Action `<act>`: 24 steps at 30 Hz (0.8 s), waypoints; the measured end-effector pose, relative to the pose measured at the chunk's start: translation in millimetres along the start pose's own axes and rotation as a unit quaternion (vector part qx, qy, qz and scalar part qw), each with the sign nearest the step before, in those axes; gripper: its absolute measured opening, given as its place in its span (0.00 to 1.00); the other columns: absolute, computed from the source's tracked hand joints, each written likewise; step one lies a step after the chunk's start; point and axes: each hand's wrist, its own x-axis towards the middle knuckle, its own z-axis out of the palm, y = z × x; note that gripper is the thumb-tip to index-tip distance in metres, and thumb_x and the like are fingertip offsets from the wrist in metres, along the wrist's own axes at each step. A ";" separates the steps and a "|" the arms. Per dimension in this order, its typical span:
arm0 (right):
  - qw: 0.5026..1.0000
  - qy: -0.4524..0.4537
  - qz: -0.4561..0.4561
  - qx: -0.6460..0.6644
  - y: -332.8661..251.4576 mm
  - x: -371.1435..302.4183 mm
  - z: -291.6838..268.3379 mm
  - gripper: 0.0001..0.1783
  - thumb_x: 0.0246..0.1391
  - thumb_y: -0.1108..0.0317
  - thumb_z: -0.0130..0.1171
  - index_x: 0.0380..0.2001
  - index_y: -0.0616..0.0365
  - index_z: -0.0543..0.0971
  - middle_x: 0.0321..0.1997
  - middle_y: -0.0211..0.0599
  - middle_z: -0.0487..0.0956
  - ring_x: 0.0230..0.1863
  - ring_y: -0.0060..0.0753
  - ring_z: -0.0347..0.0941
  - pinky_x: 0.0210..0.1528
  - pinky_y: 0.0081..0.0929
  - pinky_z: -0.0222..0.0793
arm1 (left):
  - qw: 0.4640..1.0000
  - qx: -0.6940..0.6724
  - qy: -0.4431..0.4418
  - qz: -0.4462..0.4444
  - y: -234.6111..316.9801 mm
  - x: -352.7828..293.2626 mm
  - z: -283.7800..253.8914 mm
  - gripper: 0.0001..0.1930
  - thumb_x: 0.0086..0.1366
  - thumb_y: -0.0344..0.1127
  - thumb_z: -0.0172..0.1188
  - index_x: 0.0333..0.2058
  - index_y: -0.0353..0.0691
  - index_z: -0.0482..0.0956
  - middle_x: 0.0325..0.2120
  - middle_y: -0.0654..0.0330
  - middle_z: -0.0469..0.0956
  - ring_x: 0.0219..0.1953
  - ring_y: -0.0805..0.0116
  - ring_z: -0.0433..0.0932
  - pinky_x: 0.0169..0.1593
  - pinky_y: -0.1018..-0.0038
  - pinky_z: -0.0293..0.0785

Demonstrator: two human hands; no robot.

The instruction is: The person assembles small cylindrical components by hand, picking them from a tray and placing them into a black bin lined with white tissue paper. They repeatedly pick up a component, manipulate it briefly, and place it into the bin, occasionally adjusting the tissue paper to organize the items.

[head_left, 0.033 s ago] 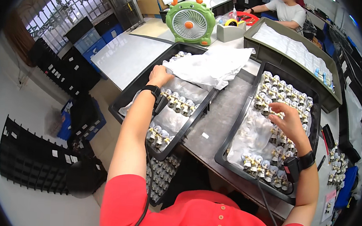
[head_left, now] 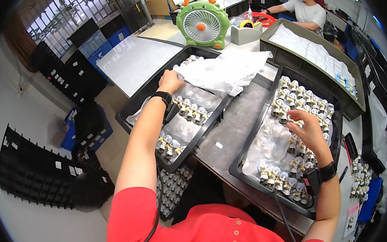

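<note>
My left hand (head_left: 170, 82) is over the left black tray (head_left: 127, 112), its fingers closed at the near left edge of a crumpled white sheet (head_left: 224, 71); the fingertips are partly hidden. Near that wrist, a row of small grey-haired figurines (head_left: 191, 111) lies on white wrapping in the tray. My right hand (head_left: 310, 130) hovers over the right black tray (head_left: 241, 154), thumb and fingers curved and apart, with nothing visible between them. Rows of the same figurines (head_left: 302, 97) fill its far part, and others (head_left: 280, 179) lie along its near edge, beside white wrapping (head_left: 266, 145).
A green frog-shaped fan (head_left: 202, 25) and a tape dispenser (head_left: 245, 34) stand behind the trays. A larger grey-green bin (head_left: 314, 57) sits at the back right. Loose figurines (head_left: 360, 179) lie at far right. A co-worker (head_left: 308, 14) sits in the background. Cables hang from both my wrists.
</note>
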 end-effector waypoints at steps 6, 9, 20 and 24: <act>1.000 0.001 -0.001 -0.019 1.6 1.0 -2.0 0.18 0.45 0.70 0.64 0.41 0.64 0.77 0.39 0.43 0.80 0.41 0.34 0.76 0.46 0.28 0.70 | 0.999 0.004 -0.039 0.010 5.8 1.6 -9.2 0.19 0.42 0.42 0.70 0.31 0.36 0.82 0.32 0.49 0.80 0.38 0.54 0.79 0.43 0.66 0.75; 1.000 -0.008 0.012 -0.017 2.2 1.1 -0.9 0.18 0.45 0.70 0.64 0.41 0.64 0.77 0.39 0.44 0.79 0.42 0.35 0.76 0.46 0.29 0.70 | 1.000 0.004 -0.011 0.003 1.4 1.8 -6.2 0.15 0.43 0.40 0.69 0.29 0.36 0.82 0.31 0.49 0.80 0.37 0.54 0.80 0.42 0.66 0.75; 0.999 -0.023 0.022 -0.014 7.7 1.6 -2.3 0.19 0.46 0.69 0.63 0.43 0.63 0.76 0.39 0.44 0.79 0.42 0.35 0.76 0.46 0.30 0.69 | 0.997 0.042 0.022 0.053 -7.9 4.9 2.6 0.17 0.46 0.38 0.68 0.36 0.39 0.80 0.36 0.49 0.79 0.42 0.54 0.78 0.46 0.64 0.73; 0.999 -0.024 0.024 -0.016 9.6 0.3 -4.2 0.20 0.45 0.67 0.64 0.43 0.62 0.76 0.38 0.44 0.79 0.41 0.36 0.75 0.46 0.30 0.69 | 0.996 0.014 0.052 0.070 -13.1 4.9 -6.6 0.19 0.47 0.39 0.68 0.39 0.40 0.80 0.37 0.49 0.79 0.43 0.55 0.77 0.47 0.65 0.72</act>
